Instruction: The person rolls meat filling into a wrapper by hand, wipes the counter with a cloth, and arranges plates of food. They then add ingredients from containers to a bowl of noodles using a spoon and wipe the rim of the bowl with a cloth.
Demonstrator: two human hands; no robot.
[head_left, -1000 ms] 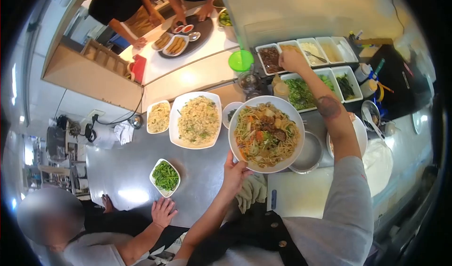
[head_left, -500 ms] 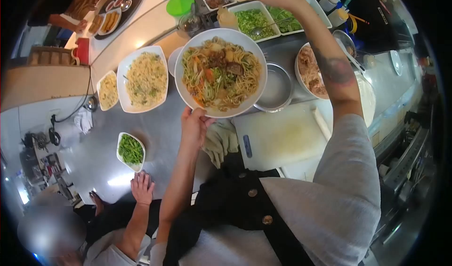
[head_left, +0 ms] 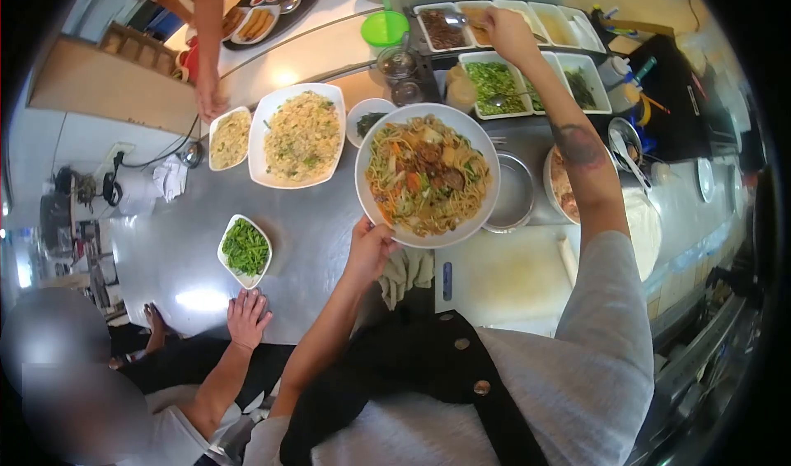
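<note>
My left hand (head_left: 369,250) grips the near rim of a wide white bowl (head_left: 489,210) of noodles (head_left: 416,198), with vegetables and brown meat pieces on top. The bowl is held up over the steel counter. My right hand (head_left: 509,36) is stretched to the topping trays at the back, fingers closed round the handle of a metal spoon (head_left: 456,21). The spoon's head is over the edge of a white tray of dark brown topping (head_left: 439,34). Below that hand stands a tray of chopped green onions (head_left: 494,85) with another spoon in it.
Left on the counter are two fried rice dishes (head_left: 301,136) (head_left: 230,140) and a dish of greens (head_left: 245,248). A co-worker's hand (head_left: 247,318) rests near the greens; another person's hand (head_left: 212,99) is by the small rice dish. A cutting board (head_left: 511,272) and metal pan (head_left: 511,190) lie right.
The view has shifted, showing more of the trays. The other person's arm at the upper left has come down to the small rice dish. My left hand still holds the noodle bowl.
</note>
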